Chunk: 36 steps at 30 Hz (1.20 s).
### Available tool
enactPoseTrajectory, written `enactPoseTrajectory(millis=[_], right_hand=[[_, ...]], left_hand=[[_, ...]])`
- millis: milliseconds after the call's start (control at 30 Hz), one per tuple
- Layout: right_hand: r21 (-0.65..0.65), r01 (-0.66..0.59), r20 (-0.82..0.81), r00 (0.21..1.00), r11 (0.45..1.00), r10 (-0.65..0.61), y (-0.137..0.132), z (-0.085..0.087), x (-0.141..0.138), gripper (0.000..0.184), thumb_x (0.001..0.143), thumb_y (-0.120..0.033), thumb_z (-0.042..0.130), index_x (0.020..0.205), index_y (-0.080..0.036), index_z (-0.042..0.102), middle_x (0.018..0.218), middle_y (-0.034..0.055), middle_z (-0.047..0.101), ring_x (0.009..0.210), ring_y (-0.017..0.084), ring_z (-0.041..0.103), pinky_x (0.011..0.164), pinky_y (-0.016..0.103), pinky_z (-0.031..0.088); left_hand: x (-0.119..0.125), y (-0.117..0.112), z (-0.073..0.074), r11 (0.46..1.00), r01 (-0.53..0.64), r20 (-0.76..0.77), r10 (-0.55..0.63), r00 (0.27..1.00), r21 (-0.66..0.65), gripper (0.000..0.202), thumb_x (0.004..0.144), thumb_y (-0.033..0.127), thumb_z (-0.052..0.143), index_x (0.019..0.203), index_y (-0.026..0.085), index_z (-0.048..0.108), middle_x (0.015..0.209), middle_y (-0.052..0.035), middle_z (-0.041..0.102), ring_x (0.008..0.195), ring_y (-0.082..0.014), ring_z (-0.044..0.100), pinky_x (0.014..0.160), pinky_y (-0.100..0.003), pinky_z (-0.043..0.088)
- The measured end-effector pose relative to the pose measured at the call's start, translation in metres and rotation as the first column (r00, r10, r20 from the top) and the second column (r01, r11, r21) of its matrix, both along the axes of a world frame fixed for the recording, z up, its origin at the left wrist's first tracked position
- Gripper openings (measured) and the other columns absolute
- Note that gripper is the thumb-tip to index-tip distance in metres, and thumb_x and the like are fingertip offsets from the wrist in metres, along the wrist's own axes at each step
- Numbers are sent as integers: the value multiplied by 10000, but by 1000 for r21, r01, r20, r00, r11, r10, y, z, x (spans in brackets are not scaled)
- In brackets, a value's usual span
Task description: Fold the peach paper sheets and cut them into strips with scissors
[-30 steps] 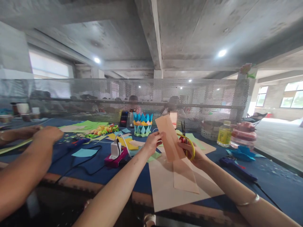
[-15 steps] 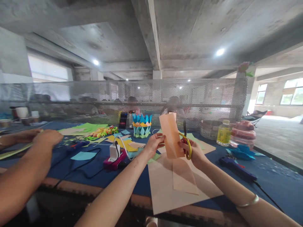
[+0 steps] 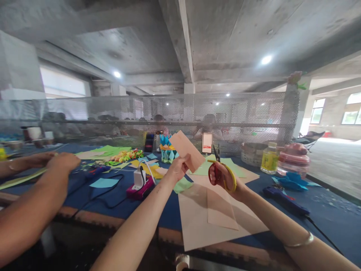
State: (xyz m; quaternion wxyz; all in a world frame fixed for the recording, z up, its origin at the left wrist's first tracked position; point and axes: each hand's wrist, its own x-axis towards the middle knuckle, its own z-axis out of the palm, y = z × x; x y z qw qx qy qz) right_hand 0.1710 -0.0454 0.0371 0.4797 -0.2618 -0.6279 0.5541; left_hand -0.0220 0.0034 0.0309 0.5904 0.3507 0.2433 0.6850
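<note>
A person's left hand (image 3: 175,170) holds a peach strip (image 3: 186,150) tilted above the middle of the blue counter (image 3: 324,214), fingers pinching its lower end. The right hand (image 3: 229,182) grips yellow-and-red scissors (image 3: 217,170) just beside it, fingers curled through the handles, blades pointing up and clear of the strip. Below both hands a large peach sheet (image 3: 194,226) lies at the counter's near edge with a smaller piece (image 3: 221,212) on top. A co-worker's hand (image 3: 63,162) rests toward the left edge and a glue gun (image 3: 283,200) lies toward the right.
</note>
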Motion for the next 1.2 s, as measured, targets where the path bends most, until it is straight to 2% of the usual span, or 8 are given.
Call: enactPoseTrajectory(millis=[133, 300, 467, 667, 867, 1200], right_hand=[[-76, -233, 112, 964, 970, 240, -10, -1, -2, 527, 792, -677, 460, 655, -179, 566, 605, 12, 549, 544, 130, 498, 587, 266, 436], [-54, -362, 195, 910, 931, 365, -10, -10, 2, 559, 843, -665, 380, 679, -175, 593, 666, 33, 572, 590, 145, 526, 623, 281, 432], [-94, -369, 219, 898, 925, 380, -10, -11, 1, 564, 829, -678, 398, 683, -169, 594, 651, 18, 550, 570, 132, 518, 606, 267, 425], [-138, -302, 208, 923, 943, 325, -16, -6, -3, 575, 774, -716, 449, 665, -162, 557, 614, -9, 501, 528, 116, 498, 575, 258, 409], [-123, -339, 227, 905, 933, 359, -13, -7, -2, 588, 819, -707, 382, 668, -156, 524, 625, 1, 502, 537, 117, 501, 580, 271, 404], [-118, -396, 286, 864, 911, 413, -15, -6, 0, 629, 848, -710, 305, 659, -147, 510, 636, 3, 489, 554, 112, 503, 585, 271, 418]], left_hand=[[-9, 1, 7, 997, -76, 132, 78, 988, -21, 52, 768, 131, 673, 759, 154, 628, 705, -10, 699, 702, -107, 670, 660, -174, 528], [-10, -1, 9, 995, -84, 205, 93, 974, -56, 125, 841, 82, 570, 746, 143, 625, 682, -20, 694, 651, -92, 666, 637, -164, 531], [-10, -1, 8, 995, -78, 243, 89, 966, -57, 63, 797, 97, 642, 826, 153, 637, 719, -19, 709, 668, -106, 676, 637, -177, 543], [-9, -2, 9, 997, -49, 263, 63, 963, -60, 87, 803, 84, 629, 863, 146, 644, 695, -19, 710, 627, -112, 675, 607, -186, 548], [-7, -4, 11, 997, -40, 282, 59, 958, -72, 82, 809, 45, 600, 821, 112, 646, 662, -31, 703, 565, -105, 663, 583, -182, 542], [-8, -4, 12, 996, -5, 327, 35, 944, -93, 131, 878, 78, 511, 838, 125, 626, 642, -26, 692, 539, -96, 657, 527, -165, 534]])
